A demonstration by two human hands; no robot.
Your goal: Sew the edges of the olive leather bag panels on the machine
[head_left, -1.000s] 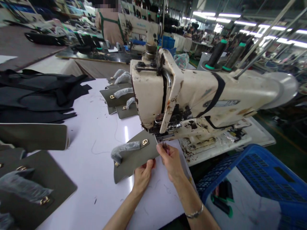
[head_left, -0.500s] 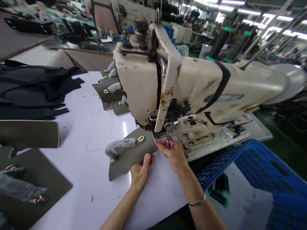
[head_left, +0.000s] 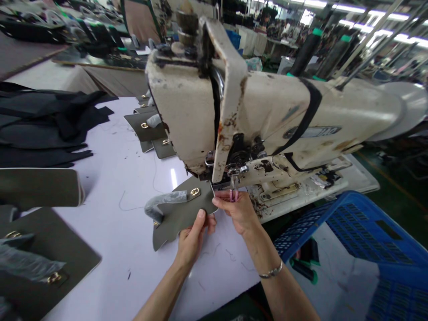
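An olive-green bag panel [head_left: 182, 216] lies partly under the head of a white, rust-stained sewing machine [head_left: 187, 111]. It carries a plastic-wrapped handle [head_left: 167, 198] with gold fittings [head_left: 195, 192]. My left hand [head_left: 192, 240] grips the panel's near edge, thumb on top and fingers beneath. At the panel's right corner is my right hand [head_left: 239, 211], its fingertips against the edge. Small pink-handled scissors [head_left: 234, 195] stick out of that hand, blades pointing up toward the needle area; their tips are hard to make out there.
More olive panels with wrapped handles lie behind the machine [head_left: 147, 127] and at the left [head_left: 36, 254]. Black fabric pieces [head_left: 43, 125] are piled at the far left. A blue plastic crate [head_left: 334, 223] with thread spools stands at the right. Loose threads [head_left: 129, 207] litter the white table.
The whole view has shifted slightly, moving the machine left and up in the picture. My left hand's fingers have shifted a little on the panel edge. Both hands keep their hold.
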